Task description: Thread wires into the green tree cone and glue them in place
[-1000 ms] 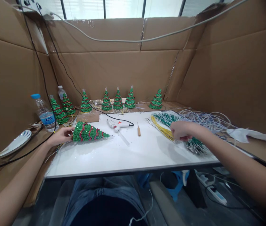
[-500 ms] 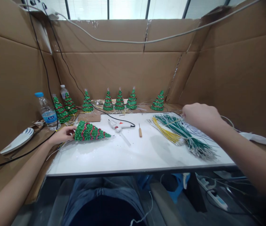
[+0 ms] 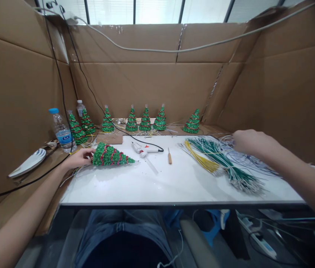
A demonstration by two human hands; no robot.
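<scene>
My left hand point(image 3: 79, 158) holds the wide base of a green and red beaded tree point(image 3: 110, 156) that lies on its side on the white board point(image 3: 157, 182), tip pointing right. My right hand point(image 3: 247, 143) rests over a tangle of white wires point(image 3: 247, 158) at the right, fingers curled down into them; whether it grips a wire is hidden. Just left of that hand lies a bundle of green and yellow wires point(image 3: 216, 160).
A glue gun point(image 3: 146, 149) and a small awl point(image 3: 169, 156) lie mid-board. Several finished trees point(image 3: 145, 120) stand along the back cardboard wall. A water bottle point(image 3: 61, 130) and a white dish point(image 3: 27, 163) sit at the left. A black cable point(image 3: 62, 96) hangs down the left.
My right hand left the green and yellow bundle and moved right and back onto the white wires. My left hand stayed on the tree's base.
</scene>
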